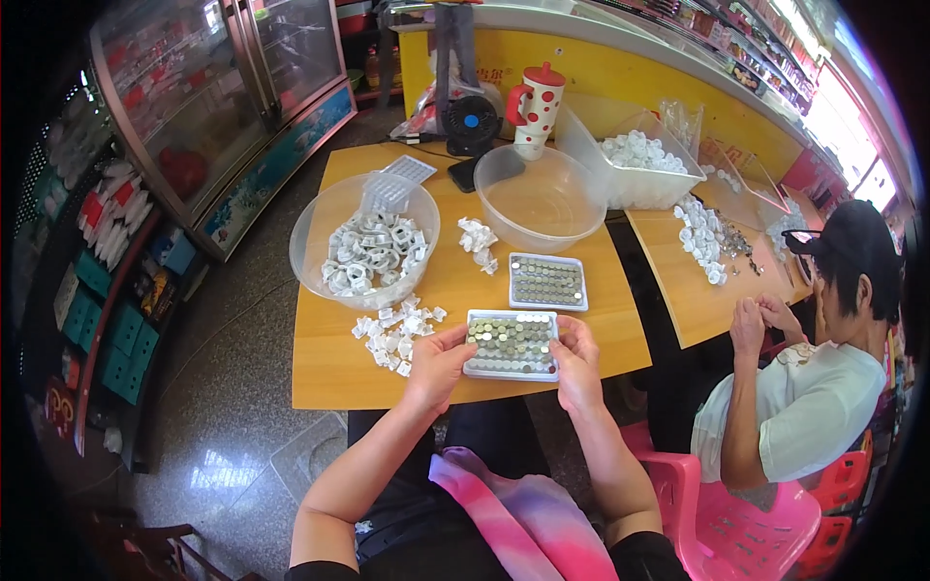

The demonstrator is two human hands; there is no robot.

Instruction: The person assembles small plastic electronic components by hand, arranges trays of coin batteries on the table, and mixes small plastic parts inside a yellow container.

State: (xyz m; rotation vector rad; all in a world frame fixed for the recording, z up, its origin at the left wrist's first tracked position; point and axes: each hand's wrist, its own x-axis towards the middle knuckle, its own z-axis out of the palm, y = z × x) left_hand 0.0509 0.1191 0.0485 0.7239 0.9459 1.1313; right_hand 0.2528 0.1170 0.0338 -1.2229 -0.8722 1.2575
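My left hand point(439, 366) and my right hand point(578, 364) grip a shallow white tray point(511, 376) by its two short sides, thumbs over the rim. Rows of small round silvery discs point(509, 339) lie in it, some loose on top. Just beyond sits a second white tray point(548, 307), also filled with discs. By my left hand, small white plastic pieces point(395, 336) are scattered on the wooden table point(339, 382). Behind them stands a clear plastic bowl point(308, 237) heaped with white ring-shaped parts point(373, 257), a gridded white tray point(387, 192) leaning inside it.
Farther back are a large clear basin point(542, 228), a spotted mug point(538, 107), a black fan point(472, 124), a phone point(463, 174) and a bin of white parts point(644, 184). At right, a co-worker point(804, 387) sits at another table point(668, 276). A glass-door cabinet point(223, 116) stands left.
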